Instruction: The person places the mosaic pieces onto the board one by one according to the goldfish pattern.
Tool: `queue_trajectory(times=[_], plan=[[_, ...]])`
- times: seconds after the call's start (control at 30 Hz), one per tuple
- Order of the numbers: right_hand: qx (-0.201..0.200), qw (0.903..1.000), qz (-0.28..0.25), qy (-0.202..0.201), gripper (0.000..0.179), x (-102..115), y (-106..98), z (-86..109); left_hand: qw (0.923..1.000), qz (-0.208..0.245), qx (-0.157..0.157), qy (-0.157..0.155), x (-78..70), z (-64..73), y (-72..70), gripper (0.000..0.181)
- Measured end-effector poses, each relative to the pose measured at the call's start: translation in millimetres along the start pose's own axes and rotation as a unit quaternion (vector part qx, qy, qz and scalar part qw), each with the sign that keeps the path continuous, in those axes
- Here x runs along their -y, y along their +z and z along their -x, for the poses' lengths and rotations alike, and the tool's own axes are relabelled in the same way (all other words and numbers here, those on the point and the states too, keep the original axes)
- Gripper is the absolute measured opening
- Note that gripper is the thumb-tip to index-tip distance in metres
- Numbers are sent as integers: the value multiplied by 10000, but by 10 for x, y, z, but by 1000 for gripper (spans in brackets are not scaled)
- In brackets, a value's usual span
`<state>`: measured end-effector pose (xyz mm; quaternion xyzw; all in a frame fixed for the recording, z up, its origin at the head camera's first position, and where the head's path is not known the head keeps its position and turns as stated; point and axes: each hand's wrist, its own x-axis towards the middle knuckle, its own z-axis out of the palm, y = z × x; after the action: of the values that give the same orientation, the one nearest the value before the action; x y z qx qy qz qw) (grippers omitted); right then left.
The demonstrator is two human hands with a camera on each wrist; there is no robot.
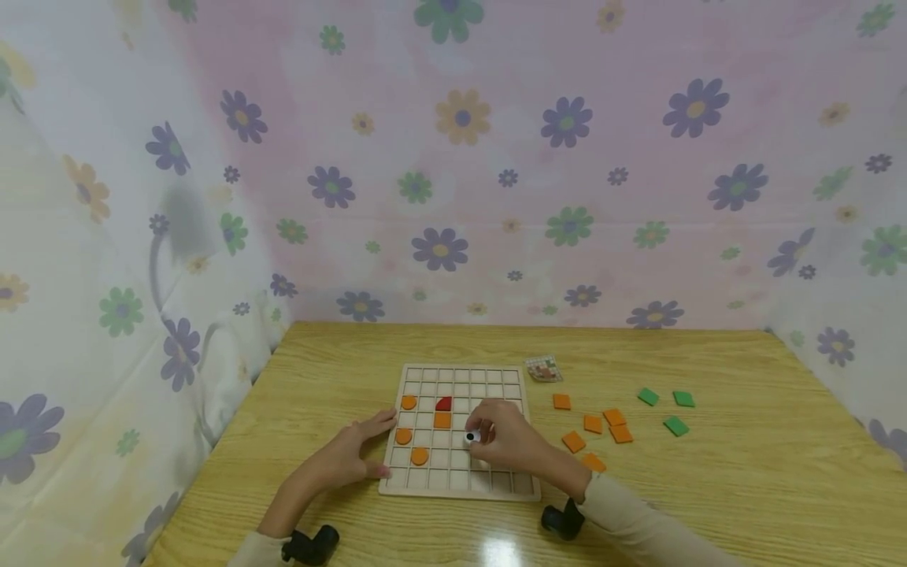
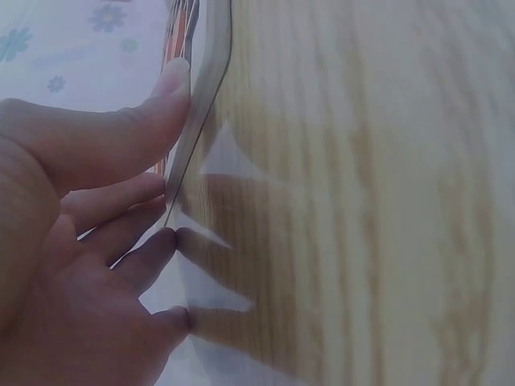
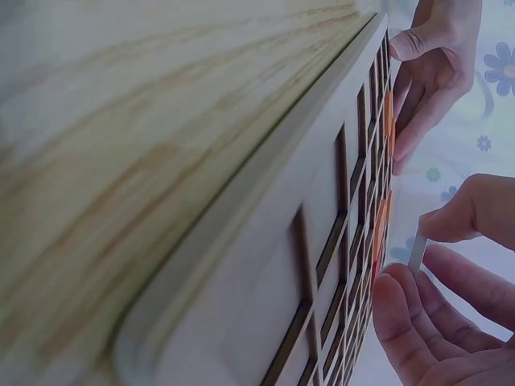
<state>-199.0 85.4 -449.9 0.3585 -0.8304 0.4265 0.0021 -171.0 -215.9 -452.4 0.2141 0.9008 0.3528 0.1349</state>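
Note:
A wooden grid board (image 1: 464, 479) lies on the table. On it are three orange discs (image 1: 420, 456), an orange square tile (image 1: 442, 420) and a red quarter-circle piece (image 1: 443, 404) just above that square. My left hand (image 1: 346, 457) touches the board's left edge, thumb and fingers spread apart. Over the board's right half, my right hand (image 1: 512, 441) pinches a small white piece with a black dot (image 1: 471, 437) between thumb and fingers. In the right wrist view this white piece (image 3: 418, 251) appears thin, edge-on, above the grid.
Several loose orange square tiles (image 1: 593, 424) lie right of the board, with three green tiles (image 1: 676, 426) farther right. A small printed picture card (image 1: 543, 368) sits by the board's top right corner. Flowered cloth (image 1: 496, 197) encloses the wooden table (image 1: 744, 472) behind and at both sides.

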Motion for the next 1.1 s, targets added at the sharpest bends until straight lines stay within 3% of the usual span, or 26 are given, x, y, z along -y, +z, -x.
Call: queue_trajectory(times=[0.67,1.1], plan=[[59,9995,262,170,8,94,226,-209,9999,26,-111,38,-75,10,-8,76],[120,9989,256,360,7,147,322,-285,9999,-30,-111,38,-42,8,-6,75]])
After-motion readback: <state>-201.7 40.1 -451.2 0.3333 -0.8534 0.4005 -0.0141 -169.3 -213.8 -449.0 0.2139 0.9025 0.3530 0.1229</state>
